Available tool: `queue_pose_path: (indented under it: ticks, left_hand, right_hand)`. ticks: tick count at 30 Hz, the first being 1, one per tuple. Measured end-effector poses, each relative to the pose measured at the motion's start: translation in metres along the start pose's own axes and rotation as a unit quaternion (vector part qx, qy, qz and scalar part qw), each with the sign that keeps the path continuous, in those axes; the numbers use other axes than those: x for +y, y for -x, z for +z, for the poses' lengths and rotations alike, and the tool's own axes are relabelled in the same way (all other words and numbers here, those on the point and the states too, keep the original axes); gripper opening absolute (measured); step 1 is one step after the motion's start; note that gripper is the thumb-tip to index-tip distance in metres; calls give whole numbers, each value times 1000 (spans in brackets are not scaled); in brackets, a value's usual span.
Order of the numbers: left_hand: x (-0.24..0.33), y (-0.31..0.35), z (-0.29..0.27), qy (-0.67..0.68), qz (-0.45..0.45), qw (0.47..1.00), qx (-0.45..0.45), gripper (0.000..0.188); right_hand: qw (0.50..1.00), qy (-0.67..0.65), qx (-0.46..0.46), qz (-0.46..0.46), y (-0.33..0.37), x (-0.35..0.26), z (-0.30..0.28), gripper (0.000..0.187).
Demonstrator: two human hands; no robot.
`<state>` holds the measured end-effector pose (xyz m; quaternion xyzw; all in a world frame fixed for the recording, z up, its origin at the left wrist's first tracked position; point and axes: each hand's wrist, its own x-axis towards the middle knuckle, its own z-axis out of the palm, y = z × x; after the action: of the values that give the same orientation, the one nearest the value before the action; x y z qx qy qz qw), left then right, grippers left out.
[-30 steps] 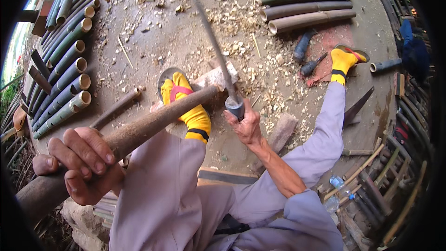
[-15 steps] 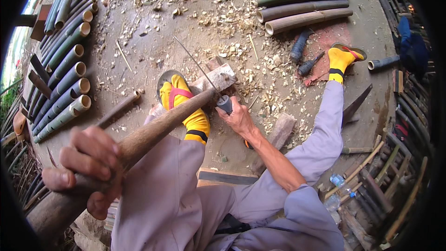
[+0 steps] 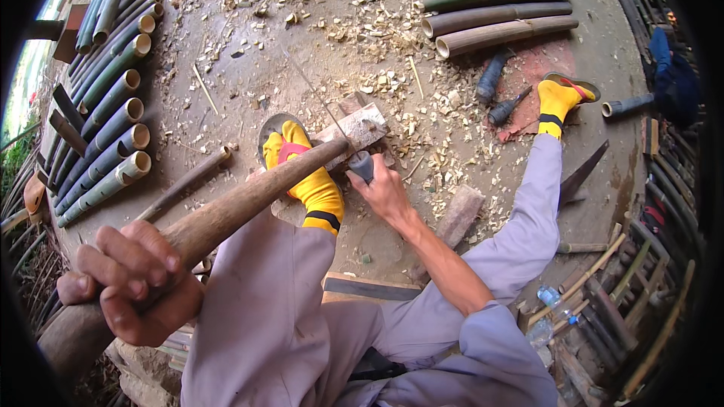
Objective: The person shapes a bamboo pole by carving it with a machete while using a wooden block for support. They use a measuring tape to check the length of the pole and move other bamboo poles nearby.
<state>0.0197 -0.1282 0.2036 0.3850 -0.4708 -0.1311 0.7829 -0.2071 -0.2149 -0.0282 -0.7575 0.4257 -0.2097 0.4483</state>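
Observation:
My left hand [image 3: 132,279] is wrapped round a thick brown bamboo pole [image 3: 249,200], which slants up and right across my left leg. The pole's far end lies by a pale wooden block [image 3: 366,126]. My right hand [image 3: 385,192] grips the dark, rounded handle of a saw [image 3: 363,166]. Its long thin blade, seen edge-on and blurred, points up and left across the pole's end; its teeth do not show. A yellow-socked foot [image 3: 320,188] in a sandal is beside the pole and the block.
Bamboo lengths [image 3: 105,166] lie in a row at left, and more bamboo [image 3: 505,34] lies at upper right. Wood chips [image 3: 324,0] cover much of the floor. Two dark-handled tools [image 3: 489,79] rest on a red patch. A dark curved blade [image 3: 581,173] is beside my right leg.
My left hand has shifted slightly down and left along with the pole's near part. The saw's blade is more blurred; my right hand keeps its grip on the handle.

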Motion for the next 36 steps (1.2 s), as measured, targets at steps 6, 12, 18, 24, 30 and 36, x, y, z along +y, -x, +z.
queue_pose_path:
  ticks: [6,12,18,24,30,36]
  left_hand:
    - [-4,1,-5,-1,27,1000,-13,22]
    - [-6,1,1,21,34,999,-10,22]
    - [-10,1,-11,51,65,995,-48,23]
    - [-10,-7,-13,37,39,987,-152,29]
    - [-7,-11,-31,76,16,973,-218,36]
    - [-9,-22,-28,115,-14,955,-275,36]
  right_hand:
    - [987,-105,-57,111,6,-19,-18,47]
    - [994,-62,-42,78,7,17,-4,44]
    - [987,-87,-54,120,8,-16,-17,42]
    - [996,14,-54,66,4,16,-4,39]
    - [993,-72,-30,84,6,-22,-23,42]
    - [979,-11,-125,160,2,18,-10,41]
